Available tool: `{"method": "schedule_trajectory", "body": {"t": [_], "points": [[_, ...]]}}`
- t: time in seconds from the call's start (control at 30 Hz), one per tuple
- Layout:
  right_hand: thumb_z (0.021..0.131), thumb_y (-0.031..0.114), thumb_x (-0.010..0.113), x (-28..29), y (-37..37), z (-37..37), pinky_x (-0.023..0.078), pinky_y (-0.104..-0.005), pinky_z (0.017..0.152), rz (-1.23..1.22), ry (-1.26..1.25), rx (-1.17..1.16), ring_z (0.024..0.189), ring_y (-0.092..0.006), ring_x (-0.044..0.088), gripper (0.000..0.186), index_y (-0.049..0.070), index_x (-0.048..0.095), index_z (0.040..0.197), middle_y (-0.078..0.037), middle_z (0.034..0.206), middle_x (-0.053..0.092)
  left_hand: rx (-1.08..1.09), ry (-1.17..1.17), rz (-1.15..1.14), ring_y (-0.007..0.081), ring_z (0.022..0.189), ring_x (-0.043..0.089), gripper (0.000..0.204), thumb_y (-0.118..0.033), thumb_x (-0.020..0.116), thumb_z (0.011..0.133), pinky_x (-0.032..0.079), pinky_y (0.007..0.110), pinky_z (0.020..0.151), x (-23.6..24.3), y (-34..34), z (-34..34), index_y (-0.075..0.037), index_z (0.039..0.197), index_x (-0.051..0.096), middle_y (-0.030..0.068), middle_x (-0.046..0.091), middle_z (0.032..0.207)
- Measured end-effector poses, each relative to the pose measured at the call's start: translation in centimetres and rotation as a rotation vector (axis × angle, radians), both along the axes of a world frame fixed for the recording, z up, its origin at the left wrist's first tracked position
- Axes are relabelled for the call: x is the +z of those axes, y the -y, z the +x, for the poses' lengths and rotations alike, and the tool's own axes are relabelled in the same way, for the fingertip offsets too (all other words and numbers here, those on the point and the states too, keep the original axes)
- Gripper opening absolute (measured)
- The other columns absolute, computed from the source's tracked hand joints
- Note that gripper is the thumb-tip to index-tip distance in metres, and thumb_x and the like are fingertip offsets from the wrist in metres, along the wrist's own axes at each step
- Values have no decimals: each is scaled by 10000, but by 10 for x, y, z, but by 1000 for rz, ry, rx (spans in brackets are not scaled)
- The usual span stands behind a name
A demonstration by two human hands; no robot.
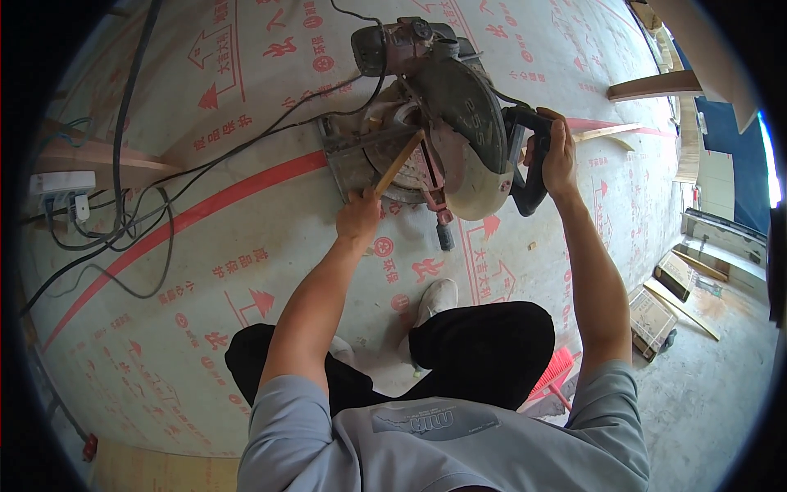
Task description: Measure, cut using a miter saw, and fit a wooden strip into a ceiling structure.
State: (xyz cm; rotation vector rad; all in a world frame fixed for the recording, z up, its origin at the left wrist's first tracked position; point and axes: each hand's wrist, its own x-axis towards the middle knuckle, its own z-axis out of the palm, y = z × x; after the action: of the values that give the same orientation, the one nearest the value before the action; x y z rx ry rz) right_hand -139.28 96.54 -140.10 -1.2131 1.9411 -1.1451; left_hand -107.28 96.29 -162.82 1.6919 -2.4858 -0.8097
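Observation:
A miter saw [463, 107] stands on the covered floor in front of me, its dark motor at the far side and its blade guard toward me. My right hand [560, 160] is wrapped round the saw's black D-shaped handle [531, 190]. With my left hand [359, 216] I grip the near end of a narrow wooden strip [400, 163]. The strip slants across the saw's base [338, 160], its far end close to the blade guard. Whether the blade touches the wood is hidden by the guard.
Black cables [275, 131] run left from the saw to a white power strip [63, 182]. A red broom [553, 373] lies by my right leg. Flat boxes [652, 322] and wood offcuts [682, 308] lie at the right. Another wooden piece [608, 132] lies beyond the handle.

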Motion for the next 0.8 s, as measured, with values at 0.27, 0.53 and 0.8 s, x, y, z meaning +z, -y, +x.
{"method": "schedule_trajectory", "body": {"t": [0.27,0.53,0.8], "points": [[1070,512,268,-2,-2,0,466,-256,504,-3,16,-1,522,-112,538,592,26,509,1309,-51,660,557,-15,-1,21,396,776,709,300,-331,643,942,603,472,627,2,1,-1,-88,1074,527,207,604,1016],[1070,512,282,-9,-6,1,454,-252,494,-44,8,9,518,-111,534,592,19,506,1309,-53,654,558,-15,-27,113,432,823,689,304,-341,543,999,583,516,670,5,2,1,-71,1130,490,241,573,1046],[1070,508,281,-31,-20,0,430,-252,482,-113,12,6,509,-112,524,583,26,501,1314,-54,639,555,-11,-39,115,430,827,689,293,-332,532,1005,583,514,679,5,3,1,-72,1133,497,235,578,1046]]}}
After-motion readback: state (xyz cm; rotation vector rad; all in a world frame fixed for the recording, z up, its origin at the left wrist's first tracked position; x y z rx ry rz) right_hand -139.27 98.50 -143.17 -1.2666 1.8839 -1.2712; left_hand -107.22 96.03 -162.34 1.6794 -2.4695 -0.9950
